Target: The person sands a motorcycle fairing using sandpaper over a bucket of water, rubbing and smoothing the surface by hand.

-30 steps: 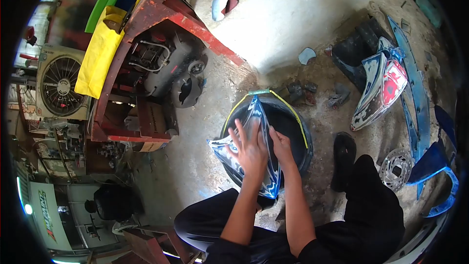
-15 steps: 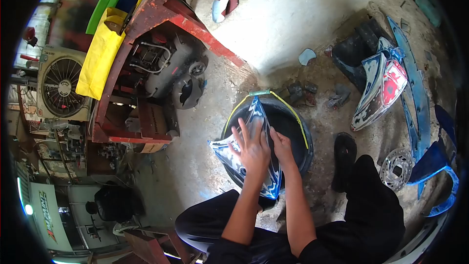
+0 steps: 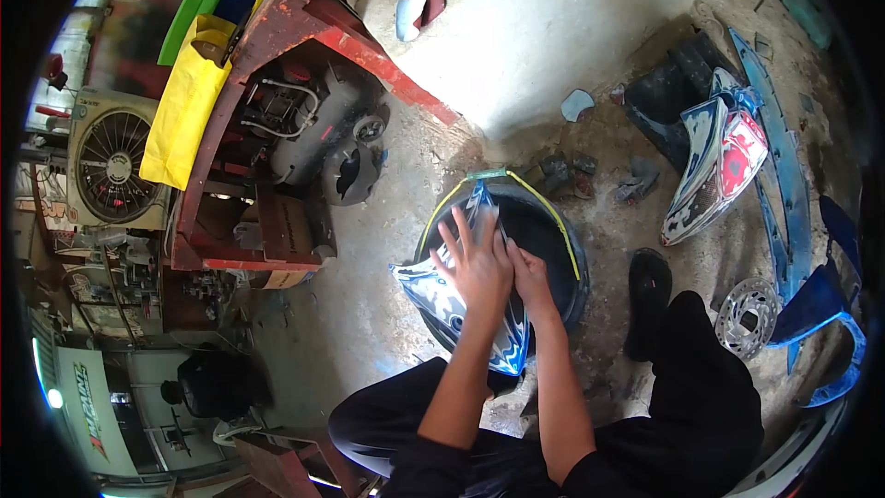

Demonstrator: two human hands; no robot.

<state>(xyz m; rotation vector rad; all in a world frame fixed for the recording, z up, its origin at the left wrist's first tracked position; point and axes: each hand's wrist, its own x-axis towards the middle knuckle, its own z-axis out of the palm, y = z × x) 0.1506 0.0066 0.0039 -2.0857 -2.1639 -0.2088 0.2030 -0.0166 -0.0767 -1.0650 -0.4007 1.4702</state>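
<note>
A blue, white and silver motorcycle fairing panel [image 3: 433,293] with pointed corners lies across a black round tub [image 3: 560,300]. Over the upper part of the panel is my left hand [image 3: 479,272], fingers spread and back turned up. Its fingertips are slightly blurred, and whatever is beneath the palm is hidden. My right hand [image 3: 531,278] is closed on the panel's right edge, beside the left hand. A yellow strip [image 3: 558,219] with a green middle piece runs around the tub's far rim.
To the right are a scraped red-and-white panel [image 3: 714,166], long blue trim [image 3: 779,166] and a brake disc [image 3: 747,318]. A red metal bench [image 3: 247,265] stands left, with a compressor [image 3: 309,143] beneath and a yellow bag [image 3: 187,101] on it. Rubble [image 3: 567,171] lies beyond the tub.
My left hand has shifted slightly up and to the right over the panel, its fingers still spread. My right hand keeps its hold on the edge. The panel stays nearly in place.
</note>
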